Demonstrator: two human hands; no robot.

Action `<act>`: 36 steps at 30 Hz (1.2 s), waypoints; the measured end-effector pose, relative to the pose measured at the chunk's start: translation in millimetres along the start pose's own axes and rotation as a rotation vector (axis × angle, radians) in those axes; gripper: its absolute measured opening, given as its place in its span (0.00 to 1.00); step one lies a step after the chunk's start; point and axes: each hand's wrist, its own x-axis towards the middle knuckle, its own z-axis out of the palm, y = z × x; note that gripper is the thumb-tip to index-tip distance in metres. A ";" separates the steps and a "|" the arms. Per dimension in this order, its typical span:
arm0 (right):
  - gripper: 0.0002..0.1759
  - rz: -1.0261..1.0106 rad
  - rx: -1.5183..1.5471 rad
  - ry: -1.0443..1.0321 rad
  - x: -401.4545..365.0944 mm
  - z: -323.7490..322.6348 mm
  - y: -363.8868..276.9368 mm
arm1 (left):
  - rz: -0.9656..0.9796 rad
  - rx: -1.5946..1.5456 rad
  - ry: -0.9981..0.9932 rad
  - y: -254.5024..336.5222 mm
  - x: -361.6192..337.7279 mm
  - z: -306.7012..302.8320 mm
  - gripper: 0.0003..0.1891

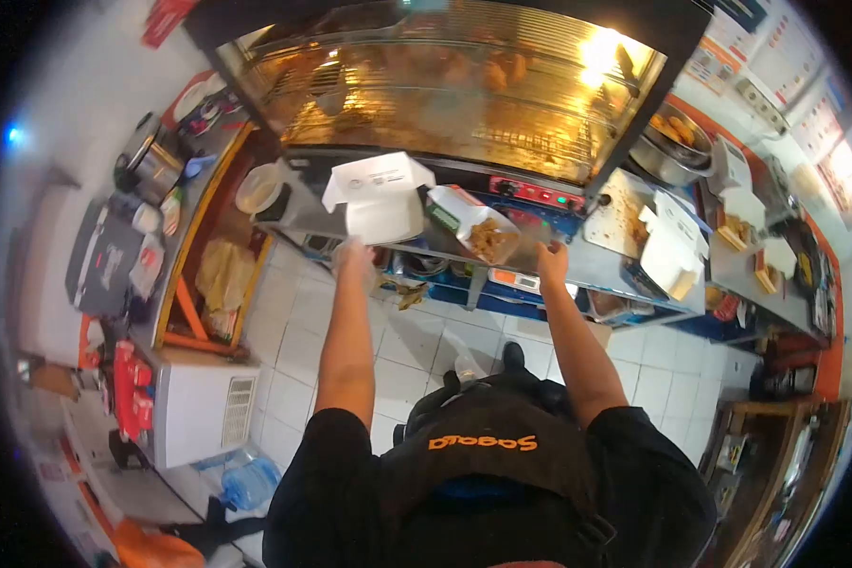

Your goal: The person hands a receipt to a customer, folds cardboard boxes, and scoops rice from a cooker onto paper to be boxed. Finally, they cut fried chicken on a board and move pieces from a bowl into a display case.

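My left hand, in what looks like a clear plastic glove, is at the near edge of an open white takeaway box. Its fingers seem closed on that edge, partly blurred. Right of it, a second takeaway box lies open with browned fried pieces at its near end. My right hand is just right of those pieces, fingers pinched together. Something clear like thin plastic shows by its fingertips, too faint to name. Both boxes rest on the narrow metal counter.
Behind the counter stands a lit glass warming cabinet with a red control panel. To the right are a stained cutting board, another open box and a metal bowl of fried food. A plastic tub sits at left.
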 end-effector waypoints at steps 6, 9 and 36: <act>0.26 0.032 -0.505 1.111 11.8 -224.7 -35.6 | 0.520 0.210 -0.183 -11.7 -22.7 -6.7 0.22; 0.30 0.314 -0.595 1.342 24.0 -304.2 -53.9 | 0.658 0.386 -0.011 -31.9 -28.6 -12.1 0.22; 0.15 -0.006 1.025 -0.100 -207.4 -213.1 -120.3 | 1.494 1.039 -1.215 -109.0 -426.4 171.0 0.14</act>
